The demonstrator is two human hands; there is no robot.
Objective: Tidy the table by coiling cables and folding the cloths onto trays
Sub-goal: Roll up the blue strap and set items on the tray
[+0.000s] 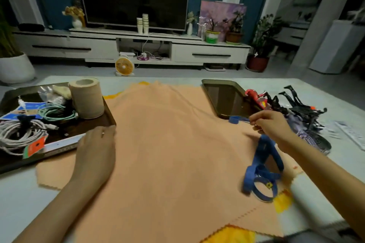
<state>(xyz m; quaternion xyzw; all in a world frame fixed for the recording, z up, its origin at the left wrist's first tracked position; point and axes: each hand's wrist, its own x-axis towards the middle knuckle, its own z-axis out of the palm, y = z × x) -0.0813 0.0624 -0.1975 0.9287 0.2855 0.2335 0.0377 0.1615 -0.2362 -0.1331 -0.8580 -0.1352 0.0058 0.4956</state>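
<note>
Single head view; looks forward and down over table [23, 189]; close to hands; room behind.

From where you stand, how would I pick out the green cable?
Find the dark tray on the left of the table. Next to the beige paper roll standing on it lies a coiled cable. It is the only mint-green one; the bigger bundle nearer you is white.
</note>
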